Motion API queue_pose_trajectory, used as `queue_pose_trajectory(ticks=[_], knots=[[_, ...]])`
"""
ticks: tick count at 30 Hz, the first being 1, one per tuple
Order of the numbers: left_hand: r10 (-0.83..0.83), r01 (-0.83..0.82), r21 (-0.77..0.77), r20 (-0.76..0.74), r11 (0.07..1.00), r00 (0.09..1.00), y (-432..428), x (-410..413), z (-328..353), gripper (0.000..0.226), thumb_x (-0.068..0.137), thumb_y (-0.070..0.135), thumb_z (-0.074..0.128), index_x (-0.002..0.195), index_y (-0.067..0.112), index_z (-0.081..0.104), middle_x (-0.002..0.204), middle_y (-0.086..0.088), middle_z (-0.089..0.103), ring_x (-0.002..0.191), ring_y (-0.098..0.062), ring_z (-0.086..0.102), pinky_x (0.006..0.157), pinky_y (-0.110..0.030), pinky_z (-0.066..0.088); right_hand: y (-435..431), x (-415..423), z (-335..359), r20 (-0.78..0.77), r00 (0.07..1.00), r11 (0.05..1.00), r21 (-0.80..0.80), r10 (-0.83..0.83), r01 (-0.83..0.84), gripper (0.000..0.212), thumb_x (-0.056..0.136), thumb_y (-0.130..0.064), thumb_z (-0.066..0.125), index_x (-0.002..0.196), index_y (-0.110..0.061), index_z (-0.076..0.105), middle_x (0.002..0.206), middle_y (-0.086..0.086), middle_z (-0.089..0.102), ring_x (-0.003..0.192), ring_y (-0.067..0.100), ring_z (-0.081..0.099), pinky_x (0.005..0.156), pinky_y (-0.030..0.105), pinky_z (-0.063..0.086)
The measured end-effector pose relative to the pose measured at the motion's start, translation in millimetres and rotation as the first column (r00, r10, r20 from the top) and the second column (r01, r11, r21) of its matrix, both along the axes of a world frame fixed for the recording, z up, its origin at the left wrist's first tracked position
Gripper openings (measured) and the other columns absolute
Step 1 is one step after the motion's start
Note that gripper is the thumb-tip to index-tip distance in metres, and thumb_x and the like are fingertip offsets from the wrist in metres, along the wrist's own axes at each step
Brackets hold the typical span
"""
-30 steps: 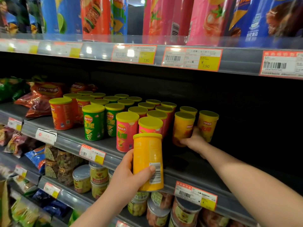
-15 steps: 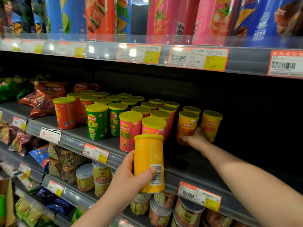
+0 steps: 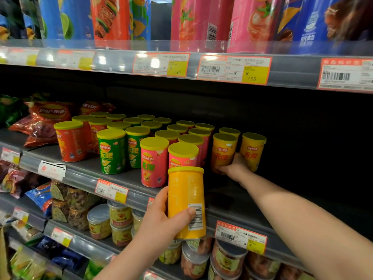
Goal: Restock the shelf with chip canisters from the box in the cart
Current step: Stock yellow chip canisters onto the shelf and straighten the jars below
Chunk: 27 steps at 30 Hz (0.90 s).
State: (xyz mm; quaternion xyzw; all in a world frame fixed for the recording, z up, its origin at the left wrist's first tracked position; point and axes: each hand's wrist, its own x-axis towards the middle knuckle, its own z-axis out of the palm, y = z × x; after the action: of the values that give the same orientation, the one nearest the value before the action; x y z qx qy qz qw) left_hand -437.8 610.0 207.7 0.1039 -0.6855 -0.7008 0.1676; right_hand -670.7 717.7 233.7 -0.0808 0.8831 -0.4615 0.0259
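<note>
Fingers of the left hand [image 3: 161,221] curl round the far side of a yellow canister [image 3: 186,197], and the thumb presses its near side just beside the barcode. That canister is upright with its yellow lid on. It is held in the air in front of the rail of the middle shelf [image 3: 88,166], below the nearest pink cans.

Farther right, the right hand [image 3: 235,167] reaches deep onto the shelf. Its fingers wrap across the lower front of a yellow can [image 3: 223,150] that stands there; the thumb is hidden, so I cannot tell how firm the grip is. The back of the hand lies just beside an end can [image 3: 252,150], also yellow, the last one on the right. Right of it the shelf is dark.

Along the shelf from the left lie red chip bags [image 3: 48,116], then upright rows running front to back: orange cans [image 3: 70,142], green cans [image 3: 111,152] and pink cans [image 3: 154,162], all with yellow lids. Orange price tags [image 3: 112,190] sit on the rail.

On the shelf above stand tall tubes [image 3: 201,19] in blue, red and pink. Below, more bags lie at the left and stacked clear-lidded tubs [image 3: 119,217] stand to their right.
</note>
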Motion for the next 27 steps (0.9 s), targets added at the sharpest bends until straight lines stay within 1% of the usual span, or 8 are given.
queue_pose_trajectory(ticks=[4, 11, 15, 18, 20, 22, 25, 27], knots=[[-0.030, 0.030, -0.003, -0.003, 1.000, 1.000, 5, -3, 3, 0.051, 0.063, 0.047, 0.077, 0.103, 0.042, 0.046, 0.103, 0.010, 0.064, 0.080, -0.002, 0.068, 0.060, -0.016, 0.052, -1, -1, 0, -0.006, 1.000, 1.000, 0.023, -0.004, 0.004, 0.070, 0.078, -0.018, 0.076, 0.137, -0.008, 0.038, 0.139, 0.016, 0.046, 0.129, 0.032, 0.044, 0.102, 0.038, 0.038], [-0.081, 0.081, -0.064, -0.004, 0.995, 0.997, 11, -10, 6, 0.057, 0.059, 0.043, 0.069, 0.111, 0.038, 0.047, 0.104, 0.010, 0.066, 0.083, -0.001, 0.068, 0.065, -0.018, 0.053, 15, 1, 0, -0.044, 0.999, 0.999, 0.042, 0.016, -0.014, 0.074, 0.078, -0.030, 0.076, 0.138, -0.010, 0.036, 0.139, 0.013, 0.047, 0.126, 0.030, 0.047, 0.097, 0.036, 0.042], [-0.124, 0.120, -0.108, -0.037, 0.987, 0.992, 19, -21, 7, 0.055, 0.064, 0.048, 0.078, 0.108, 0.045, 0.045, 0.105, 0.016, 0.064, 0.086, 0.003, 0.066, 0.074, -0.022, 0.055, 38, 20, 9, -0.112, 0.987, 0.993, 0.049, 0.115, -0.110, 0.050, 0.087, -0.035, 0.065, 0.129, -0.014, 0.049, 0.126, 0.008, 0.056, 0.113, 0.022, 0.055, 0.083, 0.029, 0.044], [-0.191, 0.181, -0.099, -0.097, 0.978, 0.977, 27, -33, 11, 0.052, 0.069, 0.038, 0.082, 0.108, 0.047, 0.048, 0.099, 0.018, 0.068, 0.089, 0.002, 0.066, 0.074, -0.022, 0.055, 60, 47, 20, -0.030, 0.939, 0.927, -0.149, 0.343, -0.344, 0.026, 0.091, -0.038, 0.056, 0.111, -0.022, 0.059, 0.111, 0.007, 0.064, 0.096, 0.017, 0.061, 0.086, 0.037, 0.050], [-0.255, 0.242, -0.099, -0.158, 0.965, 0.954, 34, -42, 15, 0.056, 0.060, 0.042, 0.079, 0.109, 0.043, 0.052, 0.100, 0.017, 0.070, 0.092, -0.003, 0.067, 0.072, -0.022, 0.055, 75, 63, 27, 0.062, 0.848, 0.802, -0.365, 0.527, -0.472, 0.047, 0.076, -0.058, 0.064, 0.109, -0.024, 0.061, 0.110, 0.006, 0.069, 0.100, 0.021, 0.065, 0.091, 0.040, 0.052], [-0.273, 0.264, -0.071, -0.198, 0.962, 0.941, 40, -53, 17, 0.060, 0.055, 0.042, 0.077, 0.110, 0.040, 0.053, 0.100, 0.015, 0.071, 0.093, -0.006, 0.068, 0.071, -0.023, 0.055, 87, 74, 30, 0.131, 0.739, 0.706, -0.442, 0.660, -0.553, 0.077, 0.053, -0.066, 0.078, 0.114, -0.023, 0.059, 0.109, 0.002, 0.071, 0.104, 0.019, 0.066, 0.086, 0.034, 0.056], [-0.294, 0.271, -0.141, -0.177, 0.952, 0.940, 47, -68, 17, 0.057, 0.063, 0.042, 0.076, 0.113, 0.044, 0.050, 0.109, 0.010, 0.068, 0.099, -0.005, 0.066, 0.079, -0.025, 0.055, 98, 77, 28, 0.127, 0.725, 0.707, -0.387, 0.677, -0.593, 0.067, 0.059, -0.040, 0.081, 0.119, -0.028, 0.053, 0.112, -0.003, 0.070, 0.107, 0.016, 0.065, 0.090, 0.033, 0.054], [-0.304, 0.242, -0.348, -0.135, 0.906, 0.943, 46, -76, 12, 0.057, 0.071, 0.052, 0.072, 0.119, 0.054, 0.040, 0.122, 0.013, 0.057, 0.108, 0.002, 0.057, 0.089, -0.017, 0.048, 103, 72, 26, 0.085, 0.786, 0.755, -0.359, 0.612, -0.549, 0.062, 0.064, -0.031, 0.075, 0.120, -0.032, 0.050, 0.117, -0.003, 0.067, 0.109, 0.014, 0.064, 0.093, 0.035, 0.052]])
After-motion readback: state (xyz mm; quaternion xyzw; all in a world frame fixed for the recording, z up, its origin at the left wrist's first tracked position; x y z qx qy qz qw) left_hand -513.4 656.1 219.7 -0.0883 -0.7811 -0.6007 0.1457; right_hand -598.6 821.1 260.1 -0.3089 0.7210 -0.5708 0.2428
